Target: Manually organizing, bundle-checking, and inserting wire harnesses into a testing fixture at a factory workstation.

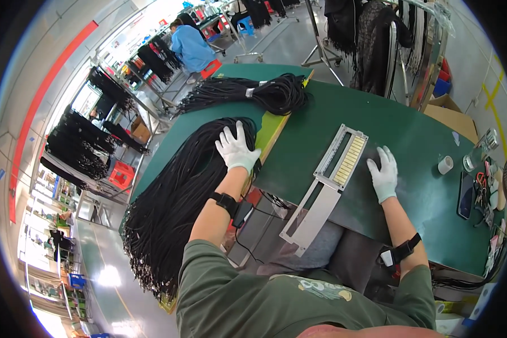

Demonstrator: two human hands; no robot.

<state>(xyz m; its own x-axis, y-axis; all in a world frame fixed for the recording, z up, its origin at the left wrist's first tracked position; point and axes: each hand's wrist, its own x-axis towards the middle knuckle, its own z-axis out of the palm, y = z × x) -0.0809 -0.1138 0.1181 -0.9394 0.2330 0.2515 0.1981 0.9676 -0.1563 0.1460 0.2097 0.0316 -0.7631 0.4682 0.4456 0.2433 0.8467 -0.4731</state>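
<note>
Cords [174, 186] run toward the table's [428, 146] lower left from beneath the splayed left hand [236, 152], the nearer one; the right hand [384, 174], grip likewise released, lies beside a metal frame [321, 208].

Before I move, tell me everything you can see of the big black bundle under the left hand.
The big black bundle is many long, thin, cord-like strands, slightly glossy, perhaps leather or plastic. It lies on the left side of the green table, narrower at its far end, beside the yellow strip, and fanning toward the near left, where small shiny tips show. The white-gloved left hand rests on its far end, fingers spread.
</note>
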